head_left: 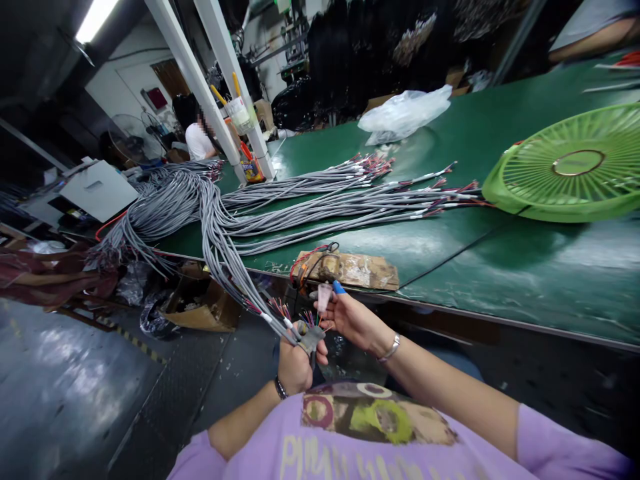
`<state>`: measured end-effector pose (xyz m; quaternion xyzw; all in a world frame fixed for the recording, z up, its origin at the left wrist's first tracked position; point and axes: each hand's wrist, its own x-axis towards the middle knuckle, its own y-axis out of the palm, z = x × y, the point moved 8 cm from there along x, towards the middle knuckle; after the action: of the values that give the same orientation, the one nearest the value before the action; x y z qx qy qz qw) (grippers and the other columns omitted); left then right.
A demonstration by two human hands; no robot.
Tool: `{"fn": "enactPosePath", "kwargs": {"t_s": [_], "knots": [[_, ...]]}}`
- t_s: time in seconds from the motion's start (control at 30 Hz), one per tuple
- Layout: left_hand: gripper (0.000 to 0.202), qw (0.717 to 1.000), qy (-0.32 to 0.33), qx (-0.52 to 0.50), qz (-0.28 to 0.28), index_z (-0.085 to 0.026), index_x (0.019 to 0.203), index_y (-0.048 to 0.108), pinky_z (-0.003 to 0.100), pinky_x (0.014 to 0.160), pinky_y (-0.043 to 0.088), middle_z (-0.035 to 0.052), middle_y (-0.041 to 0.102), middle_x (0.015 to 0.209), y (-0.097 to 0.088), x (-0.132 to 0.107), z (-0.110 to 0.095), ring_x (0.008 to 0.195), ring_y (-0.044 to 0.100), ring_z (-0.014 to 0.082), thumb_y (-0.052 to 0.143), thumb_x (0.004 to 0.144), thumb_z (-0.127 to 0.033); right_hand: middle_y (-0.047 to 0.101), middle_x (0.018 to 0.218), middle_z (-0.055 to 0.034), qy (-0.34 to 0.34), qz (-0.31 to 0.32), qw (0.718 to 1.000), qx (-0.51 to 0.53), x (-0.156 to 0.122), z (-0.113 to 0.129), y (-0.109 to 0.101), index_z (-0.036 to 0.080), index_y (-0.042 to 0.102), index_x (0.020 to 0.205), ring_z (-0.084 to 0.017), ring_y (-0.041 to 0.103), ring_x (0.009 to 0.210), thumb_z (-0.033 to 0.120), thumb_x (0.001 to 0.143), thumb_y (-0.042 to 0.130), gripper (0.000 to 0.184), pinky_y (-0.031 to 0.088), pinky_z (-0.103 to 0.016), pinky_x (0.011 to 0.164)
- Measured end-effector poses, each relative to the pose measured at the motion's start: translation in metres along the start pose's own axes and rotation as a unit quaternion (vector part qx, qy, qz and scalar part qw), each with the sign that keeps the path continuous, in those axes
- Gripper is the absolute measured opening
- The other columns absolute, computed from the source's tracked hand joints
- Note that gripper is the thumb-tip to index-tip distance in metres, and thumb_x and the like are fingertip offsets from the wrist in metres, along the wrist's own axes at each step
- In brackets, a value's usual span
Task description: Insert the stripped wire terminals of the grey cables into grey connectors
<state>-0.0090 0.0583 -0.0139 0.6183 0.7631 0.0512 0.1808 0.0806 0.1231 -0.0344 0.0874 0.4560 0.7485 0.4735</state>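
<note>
My left hand (295, 365) is closed around the ends of several grey cables (260, 308), below the table's front edge. Grey coverings wrap some of its fingers. Thin coloured wires (310, 319) fan out from the cable ends above this hand. Just right of them is my right hand (350, 320), its fingers apart and partly curled. One of its digits wears a blue tip cover (339, 287), another a pale pink wrap (324, 297). Its lower fingers are close to the wire tips; whether they touch a wire I cannot tell.
More grey cables (300, 212) lie across the green table (500, 280). A worn wooden block (367, 270) with wires sits at the front edge. A green fan (575, 163) stands right, a plastic bag (405, 115) behind. An open carton (200, 303) is below left. Another person (199, 141) is far back.
</note>
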Motion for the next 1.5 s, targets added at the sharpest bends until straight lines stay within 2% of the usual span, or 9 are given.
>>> {"fn": "enactPosePath", "kwargs": {"t_s": [0.13,0.43,0.67,0.87,1.0,1.17,1.27,1.37,1.5], "knots": [[0.027,1.000,0.005,-0.012,-0.007,-0.015,0.062,0.054,0.016,0.034,0.033,-0.0023,0.057,0.046,0.000,0.001,-0.001,0.033,0.047,0.0062,0.070,0.067,-0.036,0.062,0.070,-0.0015,-0.047,0.004,0.999,-0.028,-0.001,0.007,0.003,0.016,0.062,0.076,-0.009,0.054,0.057,0.039,0.079,0.063,0.023,0.045,-0.021,0.053],[0.021,1.000,0.003,-0.004,-0.024,-0.014,0.065,0.056,0.015,0.035,0.034,-0.0027,0.057,0.047,0.005,0.011,0.002,0.033,0.046,0.0054,0.067,0.068,-0.033,0.067,0.072,-0.0027,-0.045,-0.039,0.998,0.010,0.000,0.004,-0.005,0.017,0.067,0.082,-0.011,0.057,0.061,0.037,0.074,0.068,0.022,0.045,-0.023,0.056],[0.028,1.000,-0.005,0.018,-0.022,-0.014,0.062,0.055,0.016,0.035,0.035,-0.0023,0.056,0.046,0.005,0.012,0.007,0.033,0.046,0.0058,0.068,0.069,-0.038,0.069,0.078,-0.0040,-0.060,-0.058,0.996,0.020,0.001,0.005,-0.004,0.017,0.068,0.080,-0.012,0.058,0.065,0.035,0.074,0.069,0.018,0.045,-0.023,0.060],[0.028,1.000,0.001,0.012,-0.022,-0.015,0.062,0.053,0.016,0.034,0.034,-0.0029,0.056,0.046,0.001,0.005,0.005,0.032,0.045,0.0059,0.069,0.067,-0.038,0.066,0.078,-0.0052,-0.008,0.005,1.000,-0.013,-0.004,-0.006,-0.004,0.016,0.064,0.079,-0.011,0.058,0.063,0.050,0.077,0.060,0.034,0.046,-0.022,0.056],[0.029,0.999,0.008,0.028,-0.025,-0.016,0.065,0.054,0.016,0.035,0.035,-0.0029,0.056,0.047,-0.008,0.000,0.007,0.034,0.046,0.0065,0.069,0.068,-0.041,0.064,0.075,-0.0042,0.027,0.080,0.991,-0.107,-0.019,-0.011,0.003,0.015,0.061,0.080,-0.010,0.055,0.059,0.052,0.071,0.066,0.038,0.046,-0.023,0.055],[0.033,0.998,0.026,0.055,-0.027,-0.016,0.063,0.052,0.017,0.037,0.036,-0.0023,0.057,0.047,-0.015,-0.001,0.011,0.034,0.047,0.0069,0.068,0.069,-0.044,0.063,0.066,-0.0009,0.002,0.128,0.959,-0.253,-0.038,-0.009,0.020,0.016,0.056,0.081,-0.011,0.054,0.058,0.040,0.069,0.071,0.031,0.038,-0.023,0.053],[0.036,0.997,0.026,0.065,-0.025,-0.016,0.064,0.051,0.018,0.038,0.036,-0.0019,0.058,0.048,-0.016,-0.001,0.014,0.034,0.048,0.0072,0.067,0.069,-0.048,0.063,0.062,-0.0002,-0.048,0.096,0.952,-0.288,-0.040,-0.002,0.024,0.016,0.053,0.076,-0.011,0.053,0.057,0.043,0.072,0.068,0.030,0.036,-0.024,0.054],[0.035,0.996,0.020,0.089,0.007,-0.016,0.066,0.052,0.018,0.038,0.037,-0.0011,0.059,0.049,-0.013,-0.001,0.015,0.036,0.050,0.0082,0.066,0.071,-0.048,0.060,0.054,0.0021,-0.082,0.071,0.948,-0.298,-0.039,0.001,0.024,0.017,0.051,0.071,-0.010,0.049,0.050,0.044,0.072,0.067,0.031,0.035,-0.024,0.052],[0.034,0.987,-0.022,0.137,0.080,-0.015,0.067,0.055,0.020,0.039,0.040,0.0004,0.059,0.047,-0.006,-0.003,0.019,0.037,0.052,0.0102,0.068,0.069,-0.047,0.058,0.049,0.0031,-0.035,0.141,0.948,-0.283,-0.039,-0.011,0.034,0.019,0.050,0.075,-0.013,0.054,0.046,0.045,0.076,0.061,0.028,0.036,-0.025,0.049]]}}
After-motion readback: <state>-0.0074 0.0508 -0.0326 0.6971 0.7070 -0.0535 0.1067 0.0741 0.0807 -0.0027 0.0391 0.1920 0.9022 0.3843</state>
